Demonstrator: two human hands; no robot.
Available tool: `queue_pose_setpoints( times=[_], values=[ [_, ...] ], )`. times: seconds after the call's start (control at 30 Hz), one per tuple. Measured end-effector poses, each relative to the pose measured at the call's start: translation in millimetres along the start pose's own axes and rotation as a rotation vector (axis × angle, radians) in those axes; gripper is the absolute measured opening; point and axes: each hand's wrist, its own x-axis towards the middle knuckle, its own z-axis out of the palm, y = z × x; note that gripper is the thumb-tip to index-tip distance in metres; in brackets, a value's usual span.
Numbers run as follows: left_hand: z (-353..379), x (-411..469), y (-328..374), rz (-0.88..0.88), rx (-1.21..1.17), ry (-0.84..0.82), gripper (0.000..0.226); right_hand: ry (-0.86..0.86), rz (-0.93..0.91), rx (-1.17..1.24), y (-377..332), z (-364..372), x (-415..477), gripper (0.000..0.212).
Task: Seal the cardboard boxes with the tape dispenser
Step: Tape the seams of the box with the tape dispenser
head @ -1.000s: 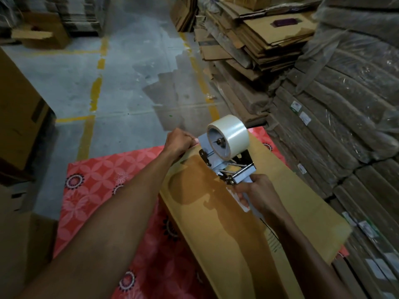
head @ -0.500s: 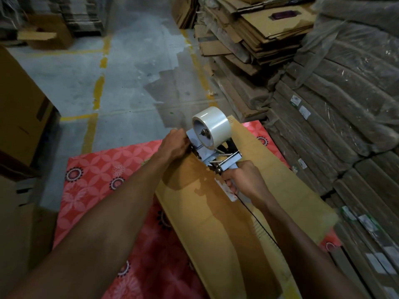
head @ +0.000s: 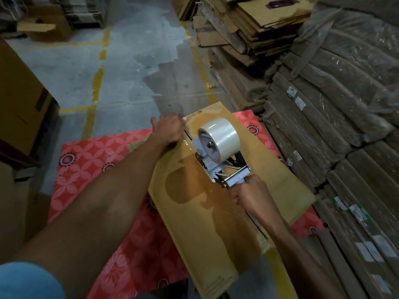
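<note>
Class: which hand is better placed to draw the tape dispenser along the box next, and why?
Right. The right hand grips the handle of the tape dispenser, over the cardboard box. The left hand lies at the box's far edge, likely pinning the tape end.

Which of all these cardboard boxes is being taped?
The flattened box on the red mat, under the tape dispenser; the rest lie in stacks at right.

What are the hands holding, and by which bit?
Right hand grips the white metal tape dispenser by its handle. Left hand, blurred at the brown cardboard box's far edge: cannot tell.
</note>
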Motion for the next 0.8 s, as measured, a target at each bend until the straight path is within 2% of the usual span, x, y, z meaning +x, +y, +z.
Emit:
queue_pose_setpoints(
  times=[0.07,0.17,0.23,0.37,0.53,0.63,0.8],
  values=[
    [8.7,-4.8,15.2,0.015,-0.019,0.063,0.052,-0.015,0.003,0.005,-3.0,0.2,1.6,0.011],
    [17.3,-11.8,26.5,0.029,-0.001,-0.014,0.091,-0.041,-0.015,-0.025,-7.1,2.9,9.1,0.015],
    [19.2,-7.7,25.6,0.031,0.035,-0.01,0.102,-0.012,-0.03,-0.026,-8.1,6.8,14.6,0.02],
    [9.4,13.8,12.7,0.006,0.037,-0.018,0.1,-0.022,-0.139,-0.083,-23.0,20.0,27.7,0.034],
    [10.9,24.0,3.2,0.019,0.045,-0.035,0.101,0.038,-0.088,-0.074,-27.7,16.8,26.0,0.017],
    [15.3,29.0,5.0,-0.019,0.024,-0.027,0.087,0.013,-0.058,-0.114,-8.7,7.7,7.1,0.019],
    [17.3,31.0,8.6,-0.068,0.023,-0.009,0.089,0.014,-0.031,-0.104,13.4,-12.5,-27.0,0.016]
  ],
)
